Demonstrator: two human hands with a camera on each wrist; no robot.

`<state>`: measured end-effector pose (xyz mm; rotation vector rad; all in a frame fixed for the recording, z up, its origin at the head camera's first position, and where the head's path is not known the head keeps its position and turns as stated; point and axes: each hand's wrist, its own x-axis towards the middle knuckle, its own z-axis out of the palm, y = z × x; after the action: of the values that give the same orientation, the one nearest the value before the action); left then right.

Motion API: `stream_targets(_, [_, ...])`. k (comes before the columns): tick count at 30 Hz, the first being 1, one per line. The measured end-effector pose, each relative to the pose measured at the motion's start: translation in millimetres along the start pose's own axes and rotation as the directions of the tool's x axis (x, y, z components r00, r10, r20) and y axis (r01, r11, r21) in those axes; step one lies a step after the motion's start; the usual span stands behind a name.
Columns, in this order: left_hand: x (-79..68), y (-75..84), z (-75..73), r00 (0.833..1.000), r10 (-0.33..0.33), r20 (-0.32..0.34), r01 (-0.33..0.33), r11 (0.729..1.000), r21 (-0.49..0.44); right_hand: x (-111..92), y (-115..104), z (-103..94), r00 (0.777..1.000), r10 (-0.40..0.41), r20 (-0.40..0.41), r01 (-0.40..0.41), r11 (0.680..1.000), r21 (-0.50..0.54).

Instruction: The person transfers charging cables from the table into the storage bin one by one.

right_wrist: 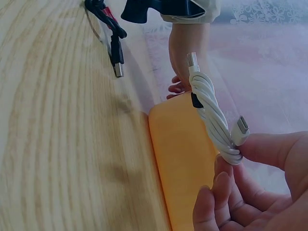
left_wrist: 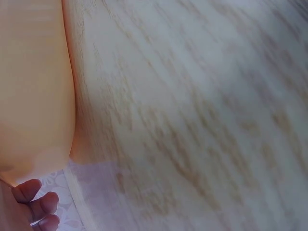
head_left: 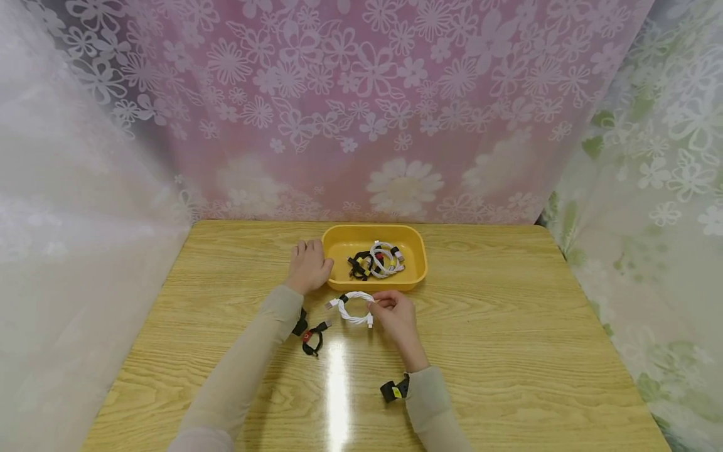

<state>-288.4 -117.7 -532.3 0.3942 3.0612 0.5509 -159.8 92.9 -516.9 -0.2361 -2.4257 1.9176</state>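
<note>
A white charging cable [head_left: 356, 308], coiled and bound with a black strap, is pinched between the thumb and fingers of my right hand [head_left: 396, 315] just in front of the yellow bin [head_left: 373, 286]. The right wrist view shows the cable's twisted strands, with a metal plug at each end. My left hand [head_left: 307, 266] holds the bin's left rim, thumb at the rim and curled fingers [left_wrist: 42, 206] hanging outside. Inside the bin lie a coiled white cable [head_left: 386, 271] and black cables [head_left: 359, 266] with yellow and red ties.
A small black cable [head_left: 312, 341] with a red tie lies on the wooden table [head_left: 497, 326] beside the left forearm. Patterned curtains [head_left: 395, 125] hang behind the table and along both sides. Black wrist cameras [head_left: 393, 391] are strapped to the arms.
</note>
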Motion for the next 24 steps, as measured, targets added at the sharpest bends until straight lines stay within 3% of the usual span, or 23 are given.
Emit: stream_targets(24, [-0.5, -0.7, 0.3, 1.0, 0.018, -0.004, -0.018, 1.0, -0.009, 17.7, -12.9, -10.7, 0.996, -0.081, -0.03, 0.082, 0.996, 0.024])
